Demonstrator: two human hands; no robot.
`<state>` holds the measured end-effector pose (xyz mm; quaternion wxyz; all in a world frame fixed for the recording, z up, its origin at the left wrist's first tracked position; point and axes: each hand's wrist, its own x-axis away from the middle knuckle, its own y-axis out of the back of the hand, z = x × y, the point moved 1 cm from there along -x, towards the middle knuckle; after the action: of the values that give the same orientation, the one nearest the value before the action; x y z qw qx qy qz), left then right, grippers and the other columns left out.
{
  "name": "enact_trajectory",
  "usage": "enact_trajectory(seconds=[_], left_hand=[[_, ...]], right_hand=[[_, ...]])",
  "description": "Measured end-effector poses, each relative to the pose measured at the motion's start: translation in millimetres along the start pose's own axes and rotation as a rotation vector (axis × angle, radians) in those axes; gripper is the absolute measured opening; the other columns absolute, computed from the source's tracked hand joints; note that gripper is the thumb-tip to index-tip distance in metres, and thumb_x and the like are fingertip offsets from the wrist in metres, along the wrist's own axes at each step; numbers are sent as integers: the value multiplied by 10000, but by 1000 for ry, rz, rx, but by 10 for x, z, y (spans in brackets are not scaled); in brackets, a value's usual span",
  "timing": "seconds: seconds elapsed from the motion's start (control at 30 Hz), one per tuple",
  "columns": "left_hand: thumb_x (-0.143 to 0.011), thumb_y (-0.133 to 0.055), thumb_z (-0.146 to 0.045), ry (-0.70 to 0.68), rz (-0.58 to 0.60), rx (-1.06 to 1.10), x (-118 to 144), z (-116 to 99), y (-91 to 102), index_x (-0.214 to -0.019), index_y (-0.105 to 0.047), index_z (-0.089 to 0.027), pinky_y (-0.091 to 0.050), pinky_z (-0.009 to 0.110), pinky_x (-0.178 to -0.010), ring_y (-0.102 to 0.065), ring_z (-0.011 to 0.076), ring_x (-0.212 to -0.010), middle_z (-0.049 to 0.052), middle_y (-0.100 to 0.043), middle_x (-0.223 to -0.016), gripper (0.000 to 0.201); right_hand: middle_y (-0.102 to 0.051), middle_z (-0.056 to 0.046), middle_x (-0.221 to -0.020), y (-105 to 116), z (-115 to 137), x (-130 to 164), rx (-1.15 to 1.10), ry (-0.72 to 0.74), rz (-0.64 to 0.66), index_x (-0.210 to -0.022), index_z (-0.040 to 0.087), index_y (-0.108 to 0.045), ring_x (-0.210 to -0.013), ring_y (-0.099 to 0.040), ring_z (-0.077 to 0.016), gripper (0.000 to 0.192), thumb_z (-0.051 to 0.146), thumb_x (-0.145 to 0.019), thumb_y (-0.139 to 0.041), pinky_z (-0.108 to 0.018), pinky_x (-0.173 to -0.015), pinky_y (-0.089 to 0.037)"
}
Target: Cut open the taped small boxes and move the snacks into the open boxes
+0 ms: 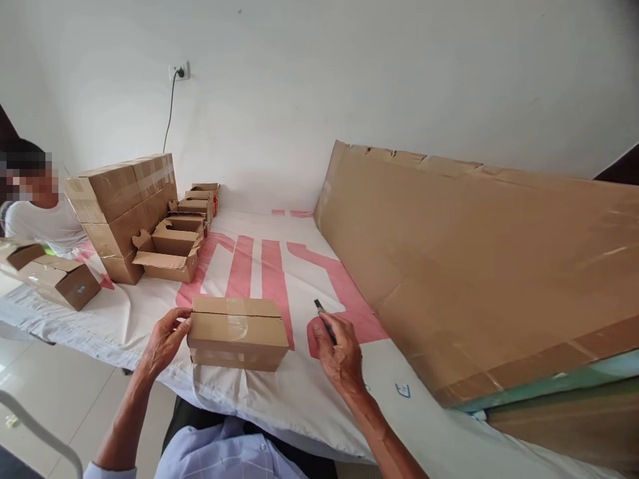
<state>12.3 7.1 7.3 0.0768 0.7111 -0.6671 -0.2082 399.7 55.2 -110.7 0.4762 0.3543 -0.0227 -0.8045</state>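
While the taped carton (264, 332) sits left of the big cardboard panel (479, 266), left hand (164, 340) touches it, fingers loosely open; right hand (340, 349) grips a knife (319, 307). Probably light, stiffish; hold end walls.

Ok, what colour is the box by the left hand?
The box is brown, showing best in the head view.

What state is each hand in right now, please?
Left hand: partly open, touching the left end of the taped brown cardboard box.
Right hand: closed, holding a slim dark cutter-like tool.
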Motion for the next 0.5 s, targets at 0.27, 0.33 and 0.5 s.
enact_trajectory(seconds=[0.27,0.33,0.5], left_hand=[[-814,-695,-477,81,55,111,-151,6,-5,-992,-783,-209,-533,317,-753,-679,203,-802,49,-791,-906,334],[-796,-718,-473,85,64,155,-192,30,-14,-949,-775,-201,-519,308,-744,-653,189,-759,34,-758,-812,317],[-770,-782,-484,95,75,264,-249,108,-51,-932,-764,-190,-518,312,-774,-646,190,-781,37,-735,-823,337]], right_hand=[[-728,-143,-1335,-158,856,82,-428,-138,324,-1309,212,-694,-1209,-687,-299,548,635,-987,-561,-413,-964,-610],[-714,-141,-1353,-154,902,94,-398,-122,326,-1303,216,-686,-1171,-700,-289,535,624,-970,-587,-399,-932,-624],[-710,-136,-1333,-175,900,140,-348,-125,298,-1290,224,-680,-1087,-716,-270,529,614,-940,-603,-392,-900,-635]])
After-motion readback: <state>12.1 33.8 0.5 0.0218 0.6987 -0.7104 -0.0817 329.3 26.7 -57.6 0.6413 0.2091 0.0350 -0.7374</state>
